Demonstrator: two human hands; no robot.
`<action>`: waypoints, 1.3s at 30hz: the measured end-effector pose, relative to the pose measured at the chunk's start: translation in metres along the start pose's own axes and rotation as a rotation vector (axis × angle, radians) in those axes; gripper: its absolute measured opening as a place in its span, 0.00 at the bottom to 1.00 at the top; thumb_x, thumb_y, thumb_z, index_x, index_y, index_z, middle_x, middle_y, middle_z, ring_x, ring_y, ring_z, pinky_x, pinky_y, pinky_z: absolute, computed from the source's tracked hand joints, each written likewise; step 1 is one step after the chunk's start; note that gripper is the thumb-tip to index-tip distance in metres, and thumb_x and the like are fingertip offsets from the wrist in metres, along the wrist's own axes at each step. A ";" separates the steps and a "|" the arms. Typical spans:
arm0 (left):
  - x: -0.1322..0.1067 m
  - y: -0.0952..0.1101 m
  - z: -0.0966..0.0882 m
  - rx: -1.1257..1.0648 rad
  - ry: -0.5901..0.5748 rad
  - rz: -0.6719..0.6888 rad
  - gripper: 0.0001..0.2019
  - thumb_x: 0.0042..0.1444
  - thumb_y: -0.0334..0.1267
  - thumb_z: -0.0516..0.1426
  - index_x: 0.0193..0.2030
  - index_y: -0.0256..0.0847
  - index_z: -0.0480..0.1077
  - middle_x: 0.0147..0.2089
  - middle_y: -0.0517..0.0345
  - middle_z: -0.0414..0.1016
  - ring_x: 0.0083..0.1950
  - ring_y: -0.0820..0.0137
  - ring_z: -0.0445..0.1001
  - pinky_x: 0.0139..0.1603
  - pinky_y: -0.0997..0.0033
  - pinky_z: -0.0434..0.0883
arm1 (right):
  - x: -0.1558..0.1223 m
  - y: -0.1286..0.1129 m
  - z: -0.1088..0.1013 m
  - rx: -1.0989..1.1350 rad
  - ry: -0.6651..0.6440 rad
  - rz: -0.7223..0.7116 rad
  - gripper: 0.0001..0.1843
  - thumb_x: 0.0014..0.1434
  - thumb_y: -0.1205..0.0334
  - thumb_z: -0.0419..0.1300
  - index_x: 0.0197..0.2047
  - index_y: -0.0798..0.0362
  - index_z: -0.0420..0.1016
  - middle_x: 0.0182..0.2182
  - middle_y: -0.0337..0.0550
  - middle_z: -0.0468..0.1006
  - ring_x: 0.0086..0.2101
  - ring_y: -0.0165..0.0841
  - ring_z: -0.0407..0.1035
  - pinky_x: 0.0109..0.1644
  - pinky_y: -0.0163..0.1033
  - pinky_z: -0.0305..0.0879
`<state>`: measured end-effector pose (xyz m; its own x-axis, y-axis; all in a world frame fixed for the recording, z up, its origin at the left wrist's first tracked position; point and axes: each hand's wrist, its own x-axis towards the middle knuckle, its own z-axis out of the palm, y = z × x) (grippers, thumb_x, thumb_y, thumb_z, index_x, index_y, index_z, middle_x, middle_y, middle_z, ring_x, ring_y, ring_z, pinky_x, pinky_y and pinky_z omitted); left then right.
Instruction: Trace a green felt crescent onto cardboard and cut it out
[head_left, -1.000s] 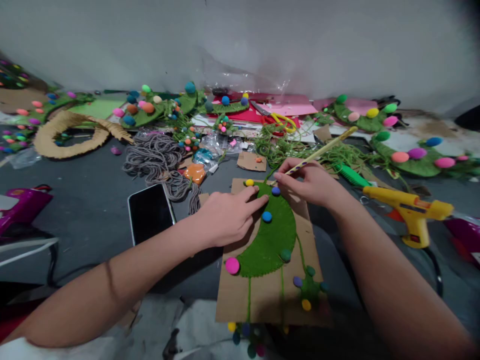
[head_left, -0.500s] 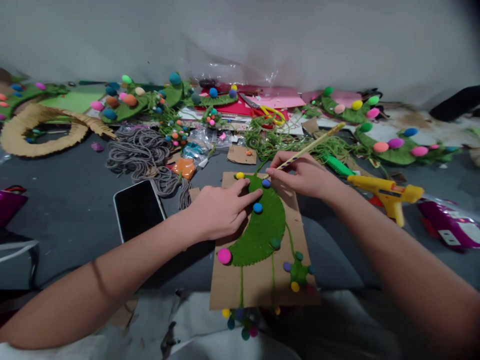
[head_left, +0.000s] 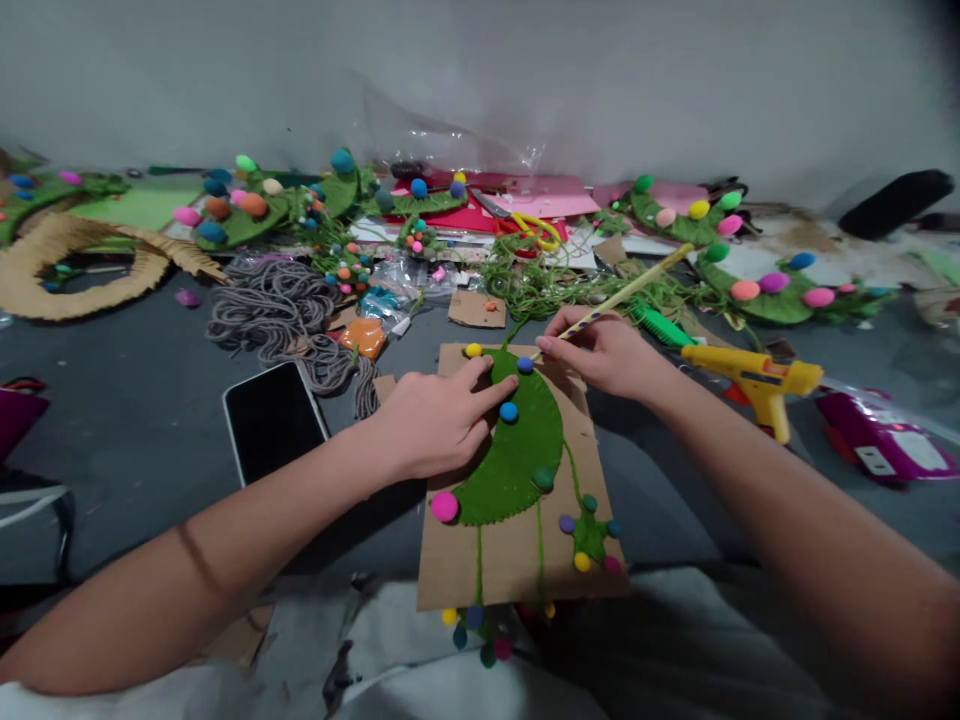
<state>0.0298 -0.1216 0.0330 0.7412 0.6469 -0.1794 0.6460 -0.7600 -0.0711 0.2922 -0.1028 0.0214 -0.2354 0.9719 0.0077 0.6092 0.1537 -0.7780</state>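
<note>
A green felt crescent moon (head_left: 523, 455) with small coloured felt balls lies on a piece of cardboard (head_left: 450, 560). My left hand (head_left: 439, 420) presses it with index and middle fingers stretched apart near the upper end, beside a blue felt ball (head_left: 509, 412). In my right hand (head_left: 600, 345) is a yellow pencil (head_left: 637, 285) with dark marks, slanting down to the left. Its lower tip is beside another blue felt ball (head_left: 525, 366) at the crescent's edge. Green cords run from the crescent to a small green felt star (head_left: 589, 541) and to others hanging over the cardboard's front edge.
A phone (head_left: 274, 420) and grey yarn (head_left: 270, 300) lie left. At right are a yellow glue gun (head_left: 750, 378), a green brush (head_left: 664, 327) and a purple packet (head_left: 885, 435). Behind are scissors (head_left: 534, 230), green yarn (head_left: 525, 275) and more decorated crescents (head_left: 769, 295).
The view has shifted slightly, so most things appear a little further left. Both hands keep nearly the same place on the crescent, the pencil tip still by the blue ball.
</note>
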 end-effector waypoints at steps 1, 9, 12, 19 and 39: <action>0.000 0.000 0.000 0.002 -0.001 -0.003 0.31 0.72 0.47 0.42 0.81 0.59 0.55 0.77 0.52 0.64 0.43 0.53 0.84 0.35 0.52 0.78 | -0.001 0.001 0.001 0.002 0.015 -0.006 0.15 0.64 0.47 0.64 0.36 0.49 0.73 0.29 0.43 0.80 0.29 0.36 0.72 0.32 0.40 0.63; 0.001 0.000 0.000 0.008 0.004 -0.008 0.31 0.72 0.48 0.42 0.81 0.59 0.55 0.77 0.52 0.65 0.42 0.53 0.85 0.34 0.51 0.78 | -0.012 0.000 0.003 -0.009 0.040 0.007 0.13 0.66 0.50 0.62 0.36 0.50 0.74 0.29 0.43 0.80 0.29 0.36 0.72 0.32 0.40 0.64; 0.001 0.000 0.001 0.006 0.008 -0.008 0.31 0.72 0.48 0.42 0.80 0.59 0.56 0.77 0.51 0.65 0.41 0.54 0.84 0.34 0.53 0.77 | -0.013 0.000 0.004 0.002 0.074 -0.004 0.14 0.67 0.49 0.61 0.36 0.50 0.73 0.28 0.42 0.78 0.28 0.35 0.70 0.31 0.39 0.63; -0.001 0.000 -0.001 0.000 -0.006 -0.001 0.32 0.72 0.48 0.40 0.81 0.58 0.55 0.77 0.50 0.64 0.42 0.56 0.84 0.36 0.56 0.75 | -0.031 -0.002 0.002 -0.023 0.059 -0.016 0.12 0.69 0.51 0.62 0.38 0.50 0.75 0.32 0.42 0.80 0.34 0.37 0.73 0.37 0.41 0.67; -0.002 0.001 -0.001 -0.001 -0.007 -0.006 0.38 0.70 0.68 0.42 0.81 0.58 0.54 0.76 0.48 0.63 0.42 0.53 0.84 0.34 0.58 0.73 | -0.042 -0.012 0.003 -0.148 0.053 -0.076 0.12 0.72 0.52 0.58 0.39 0.50 0.74 0.33 0.43 0.81 0.35 0.38 0.73 0.39 0.40 0.64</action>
<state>0.0291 -0.1237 0.0347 0.7358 0.6511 -0.1863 0.6508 -0.7559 -0.0712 0.2926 -0.1458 0.0280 -0.2470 0.9639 0.0995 0.6972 0.2481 -0.6726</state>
